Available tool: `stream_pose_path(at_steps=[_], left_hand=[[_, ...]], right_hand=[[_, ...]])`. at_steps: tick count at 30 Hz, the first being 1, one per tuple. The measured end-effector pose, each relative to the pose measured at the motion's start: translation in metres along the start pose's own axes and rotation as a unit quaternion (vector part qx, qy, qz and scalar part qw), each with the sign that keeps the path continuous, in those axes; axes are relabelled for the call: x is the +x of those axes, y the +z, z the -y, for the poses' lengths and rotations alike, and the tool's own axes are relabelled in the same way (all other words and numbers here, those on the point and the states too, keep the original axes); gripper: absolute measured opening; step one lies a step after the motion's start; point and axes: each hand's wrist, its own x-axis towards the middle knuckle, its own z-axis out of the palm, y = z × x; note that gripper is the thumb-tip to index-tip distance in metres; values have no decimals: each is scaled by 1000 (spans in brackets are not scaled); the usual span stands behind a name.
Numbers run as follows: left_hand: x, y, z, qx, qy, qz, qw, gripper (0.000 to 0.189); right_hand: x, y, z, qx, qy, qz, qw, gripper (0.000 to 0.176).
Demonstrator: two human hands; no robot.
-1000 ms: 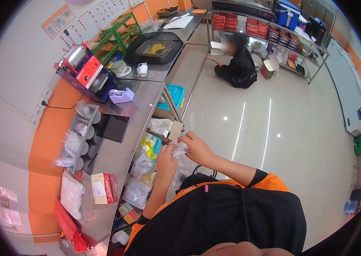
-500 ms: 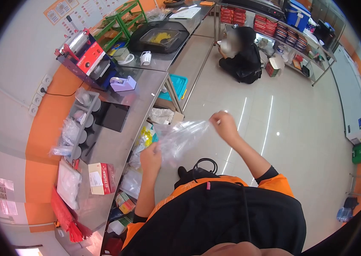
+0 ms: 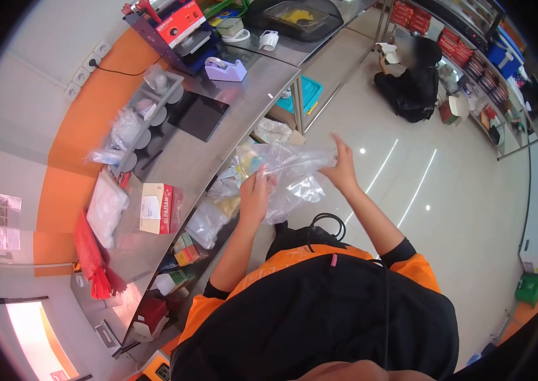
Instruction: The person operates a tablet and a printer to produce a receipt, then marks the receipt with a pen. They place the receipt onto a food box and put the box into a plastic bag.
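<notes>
A clear plastic bag [image 3: 294,181] hangs crumpled and partly unfolded in front of my body, above the floor by the counter edge. My left hand [image 3: 256,193] is closed on the bag's left side, its fingers pointing up. At the opposite side is my right hand [image 3: 341,165], with thumb and fingers spread apart. The bag's edge reaches into the space between them and seems to touch the hand.
On the steel counter [image 3: 183,159] to my left are a red-and-white box [image 3: 160,208], a black tablet-like slab [image 3: 199,116], a purple tape dispenser [image 3: 225,70] and a grey cup holder [image 3: 148,117]. Another person [image 3: 409,82] crouches on the floor ahead, holding a white box [image 3: 388,53].
The bag was stretched taut between both hands; now it is slacker and wider. My right hand's fingers have gone from a pinch to spread. My view has turned, shifting the counter.
</notes>
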Motion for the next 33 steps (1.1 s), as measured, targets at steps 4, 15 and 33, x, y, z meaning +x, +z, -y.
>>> stream_pose_path(at_steps=[4,15,33], left_hand=[[2,-5,10,97,134,-153,974,16],[6,-24,16,209,131,-76,966,13],[-2,-16,1,141,140,-101,975,16]], right_hand=[[7,-8,10,182,102,126,970,22],[6,-15,55,118,-53,115,985,32],[-3,-26,70,-11,-33,165,986,35]])
